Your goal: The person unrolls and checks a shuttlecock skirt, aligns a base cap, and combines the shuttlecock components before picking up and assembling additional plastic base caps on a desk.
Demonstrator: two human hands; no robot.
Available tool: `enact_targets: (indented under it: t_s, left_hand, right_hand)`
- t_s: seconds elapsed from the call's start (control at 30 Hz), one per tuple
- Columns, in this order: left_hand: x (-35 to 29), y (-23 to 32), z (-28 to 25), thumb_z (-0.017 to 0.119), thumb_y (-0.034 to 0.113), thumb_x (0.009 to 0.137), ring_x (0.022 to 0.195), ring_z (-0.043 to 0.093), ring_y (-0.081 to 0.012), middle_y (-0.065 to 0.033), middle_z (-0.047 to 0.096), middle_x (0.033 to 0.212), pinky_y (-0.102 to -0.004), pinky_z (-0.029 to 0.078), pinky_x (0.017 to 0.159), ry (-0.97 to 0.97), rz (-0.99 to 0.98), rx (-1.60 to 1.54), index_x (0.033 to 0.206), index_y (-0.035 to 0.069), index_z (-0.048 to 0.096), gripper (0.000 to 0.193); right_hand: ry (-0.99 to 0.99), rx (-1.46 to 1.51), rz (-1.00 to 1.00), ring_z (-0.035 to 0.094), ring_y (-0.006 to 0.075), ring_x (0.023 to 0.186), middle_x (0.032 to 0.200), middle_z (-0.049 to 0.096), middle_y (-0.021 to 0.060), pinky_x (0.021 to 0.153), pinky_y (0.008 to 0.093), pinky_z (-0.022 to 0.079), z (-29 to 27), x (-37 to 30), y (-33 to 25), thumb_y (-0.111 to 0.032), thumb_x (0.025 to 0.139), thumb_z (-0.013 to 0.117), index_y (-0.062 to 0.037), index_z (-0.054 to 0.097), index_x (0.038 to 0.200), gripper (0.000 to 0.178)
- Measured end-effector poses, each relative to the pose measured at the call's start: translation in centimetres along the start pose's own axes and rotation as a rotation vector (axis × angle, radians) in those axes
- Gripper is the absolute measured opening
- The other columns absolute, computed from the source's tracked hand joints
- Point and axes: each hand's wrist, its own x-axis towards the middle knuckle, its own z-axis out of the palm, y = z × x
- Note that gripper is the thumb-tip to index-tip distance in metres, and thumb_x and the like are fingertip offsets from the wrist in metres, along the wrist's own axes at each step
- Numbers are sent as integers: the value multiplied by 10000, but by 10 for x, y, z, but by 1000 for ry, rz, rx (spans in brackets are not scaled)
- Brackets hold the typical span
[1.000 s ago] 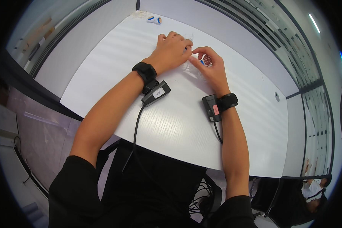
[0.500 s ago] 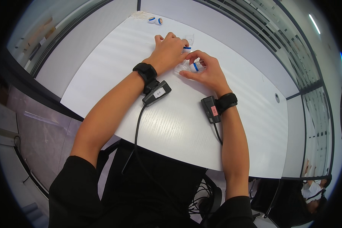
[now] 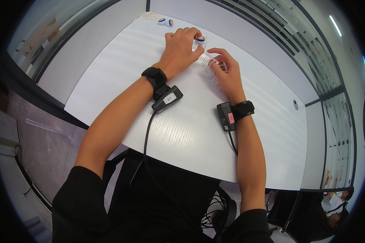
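My left hand (image 3: 179, 50) is closed, thumb and fingertips around a small round white container (image 3: 200, 40) with a blue band and an orange-brown top. Clear plastic shows around and below that container, at the far part of the white table. My right hand (image 3: 228, 73) is to the right and nearer, its fingers curled on a clear plastic piece (image 3: 213, 60) that looks like a cup or tray. Another crumpled-looking clear piece (image 3: 213, 82) shows just below the right hand; its shape is blurred.
Two similar blue-banded containers (image 3: 166, 22) lie near the table's far left corner, beside a pale worn patch (image 3: 151, 15). Low partitions (image 3: 247, 32) border the white table (image 3: 182, 133). A cable hole (image 3: 295, 104) is at the right. Cables hang from the black wrist devices (image 3: 167, 99).
My left hand has moved slightly away from me, carrying a blue-banded container. My right hand, earlier around a blue-banded container and clear plastic, now shows only clear plastic.
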Motion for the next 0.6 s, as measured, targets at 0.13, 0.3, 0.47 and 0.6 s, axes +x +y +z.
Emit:
enact_targets:
  t_s: [0.13, 0.3, 0.47, 0.6]
  left_hand:
    - [0, -3, 1, 712, 112, 826, 1008, 653, -231, -72, 702, 1053, -387, 443, 930, -56, -25, -69, 1092, 66, 658, 275]
    - [4, 1, -2, 689, 35, 786, 945, 675, -264, -104, 713, 1011, -367, 532, 892, -187, 5, -234, 1020, 42, 678, 235]
    - [3, -1, 0, 690, 51, 791, 947, 673, -256, -102, 714, 1019, -363, 530, 904, -199, 101, -218, 1030, 51, 695, 239]
    - [1, -5, 3, 701, 175, 804, 903, 684, -282, -85, 715, 981, -399, 546, 855, -194, 111, -235, 1049, 105, 724, 256]
  right_hand:
    - [158, 28, -14, 485, 51, 684, 748, 576, -25, 615, 220, 384, -3, 2, 8, -72, 899, 610, -73, 696, 1123, 240]
    - [262, 67, 7, 493, 54, 688, 786, 623, -10, 620, 224, 396, -5, 5, 17, -85, 920, 604, -40, 689, 1067, 175]
    - [229, 52, -73, 509, 57, 698, 836, 650, 1, 628, 229, 416, -4, 7, 20, -113, 949, 631, -11, 693, 1043, 152]
    - [225, 52, -35, 525, 54, 707, 884, 670, 2, 637, 221, 425, -2, 6, 15, -148, 955, 687, 13, 722, 1057, 193]
